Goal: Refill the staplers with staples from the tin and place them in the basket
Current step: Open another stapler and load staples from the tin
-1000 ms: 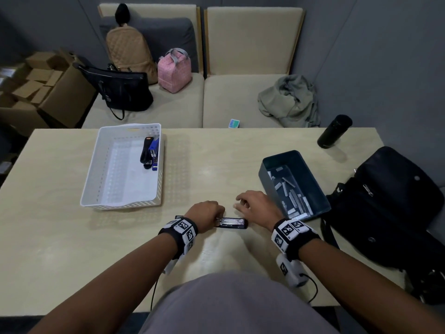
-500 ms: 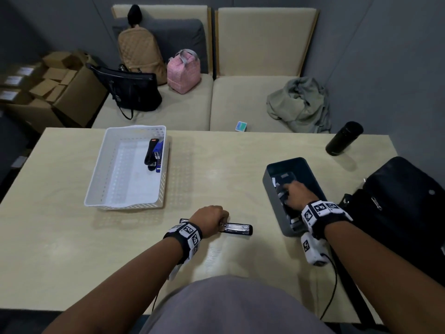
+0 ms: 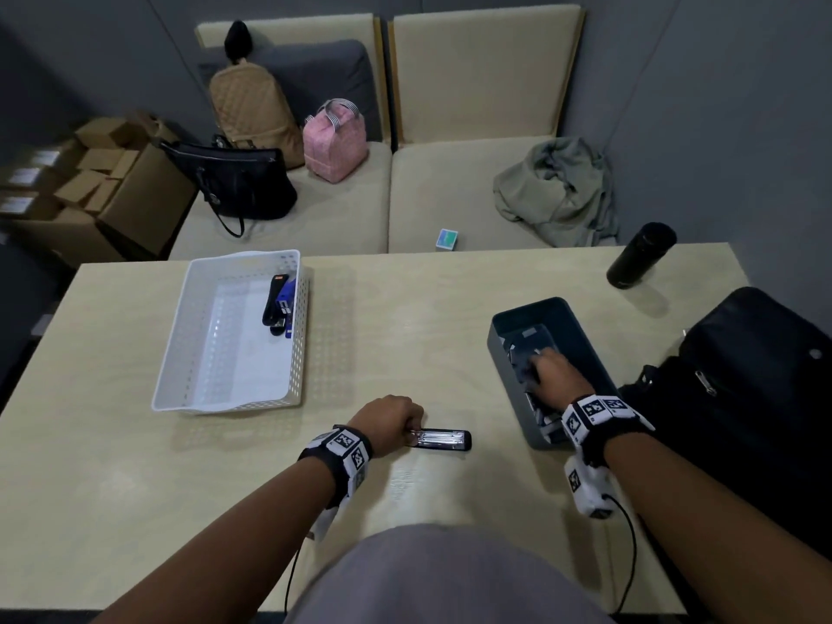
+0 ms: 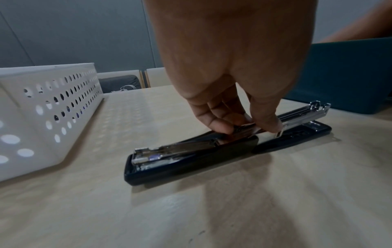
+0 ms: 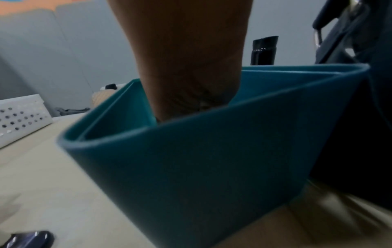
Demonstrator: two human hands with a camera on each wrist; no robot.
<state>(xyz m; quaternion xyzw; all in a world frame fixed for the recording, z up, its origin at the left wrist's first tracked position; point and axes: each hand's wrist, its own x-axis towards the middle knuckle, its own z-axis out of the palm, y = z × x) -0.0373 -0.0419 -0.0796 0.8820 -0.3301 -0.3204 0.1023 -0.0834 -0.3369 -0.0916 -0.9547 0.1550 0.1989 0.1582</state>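
A black stapler [image 3: 443,440] lies opened out flat on the table near the front edge, its metal magazine [image 4: 301,114] facing up. My left hand [image 3: 391,421] pinches it at the hinge between thumb and fingers [image 4: 248,127]. To the right stands the dark teal tin [image 3: 508,389] with staple strips inside. My right hand [image 3: 551,371] reaches down into the tin [image 5: 191,159], and the tin's wall hides its fingers in the right wrist view. The white perforated basket [image 3: 180,326] sits at the left and holds a black and a blue stapler [image 3: 279,304].
A black bottle [image 3: 641,254] stands at the table's far right. A black bag [image 3: 743,398] lies right of the tin, close to my right arm. Behind the table, a bench carries bags and a grey garment [image 3: 556,191]. Cardboard boxes [image 3: 99,186] sit at the far left.
My right hand left the spot beside the stapler, moved right and went down into the tin, where it stays. My left hand keeps its hold on the stapler.
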